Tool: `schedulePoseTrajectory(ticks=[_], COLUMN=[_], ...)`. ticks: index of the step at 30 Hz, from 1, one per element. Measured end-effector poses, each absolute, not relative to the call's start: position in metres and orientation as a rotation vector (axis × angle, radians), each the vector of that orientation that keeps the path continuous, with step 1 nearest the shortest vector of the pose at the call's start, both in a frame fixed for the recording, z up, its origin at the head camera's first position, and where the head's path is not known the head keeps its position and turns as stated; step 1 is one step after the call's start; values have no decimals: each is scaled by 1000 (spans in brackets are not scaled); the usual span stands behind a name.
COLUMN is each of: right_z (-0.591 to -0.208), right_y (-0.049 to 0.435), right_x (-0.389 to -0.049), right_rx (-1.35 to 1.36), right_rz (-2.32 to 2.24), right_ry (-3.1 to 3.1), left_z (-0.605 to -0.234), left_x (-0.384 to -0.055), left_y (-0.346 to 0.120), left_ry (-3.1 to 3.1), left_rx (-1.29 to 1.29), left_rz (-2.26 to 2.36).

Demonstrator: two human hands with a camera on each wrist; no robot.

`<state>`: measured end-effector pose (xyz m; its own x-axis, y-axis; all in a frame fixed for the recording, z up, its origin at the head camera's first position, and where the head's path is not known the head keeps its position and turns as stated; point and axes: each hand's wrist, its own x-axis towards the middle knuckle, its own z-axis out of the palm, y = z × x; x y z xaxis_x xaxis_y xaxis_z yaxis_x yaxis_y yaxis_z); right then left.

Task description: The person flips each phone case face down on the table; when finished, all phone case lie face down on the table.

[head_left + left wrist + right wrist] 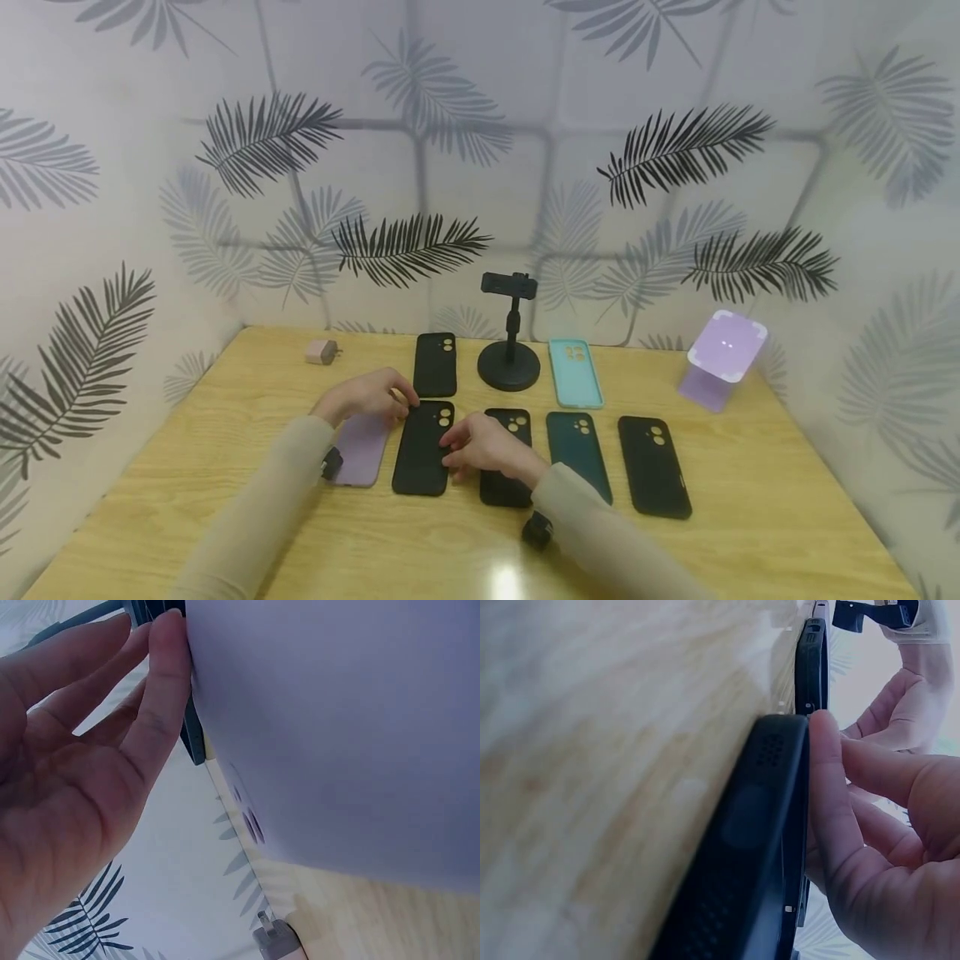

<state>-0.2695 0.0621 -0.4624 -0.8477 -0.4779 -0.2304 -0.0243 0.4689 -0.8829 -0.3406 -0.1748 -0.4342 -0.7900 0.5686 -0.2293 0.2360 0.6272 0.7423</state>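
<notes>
Front and centre on the wooden table lies a black phone case, camera cutouts at its far right corner. My left hand reaches over a purple phone case, fingertips at the black case's far left corner. From the other side, my right hand has its fingertips right at that case's right edge, with loosely bent fingers. Under the right hand lies a second black phone case, large in the right wrist view. The purple case fills much of the left wrist view, beside the left fingers.
A teal phone case and another black one continue the row rightward. Behind stand a black phone stand, a black case, and a light blue case. A charger sits back left, a purple stand back right.
</notes>
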Motion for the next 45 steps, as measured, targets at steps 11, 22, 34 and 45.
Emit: schedulePoseTrajectory(ticks=[11, 22, 34, 45], right_z=[-462, -459, -460, -458], right_y=[61, 66, 68, 67], right_x=[-271, -274, -272, -270], right_rx=[-419, -422, -397, -403], right_rz=[-1396, -1394, -1398, -1524], right_ry=[2176, 2128, 2127, 2011], left_z=[-438, -434, -432, -432], left_x=[-345, -350, -349, -347], left_y=[-184, -183, -174, -167], left_ry=[2380, 2249, 2261, 2165], left_rx=[608, 561, 761, 711], left_rz=[1116, 1255, 1233, 1300])
